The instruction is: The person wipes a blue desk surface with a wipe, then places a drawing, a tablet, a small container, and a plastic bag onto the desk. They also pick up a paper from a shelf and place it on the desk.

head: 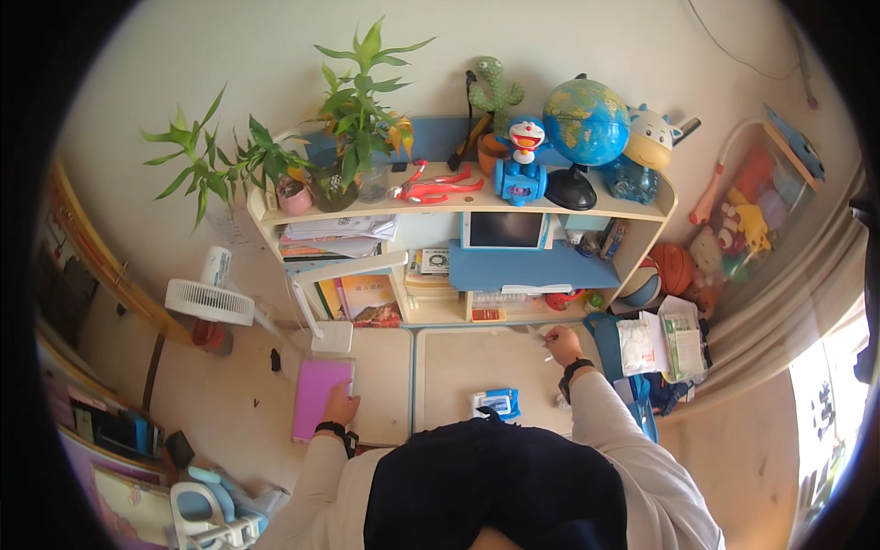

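Observation:
My left hand rests on the right part of a purple folder or book, its thumb spread away from the fingers. The folder lies flat on the left side of the desk. Over at the desk's back right, my right hand pinches a small, thin whitish item; its exact kind is too small to tell. A blue and white pack of wet wipes lies near the front, between my hands. Beside my right wrist is a small crumpled pale thing.
A white desk lamp stands behind the folder. The hutch carries potted plants, a red figure, a blue robot-cat toy and a globe. A blue bag with packets borders the right edge; a white fan stands left.

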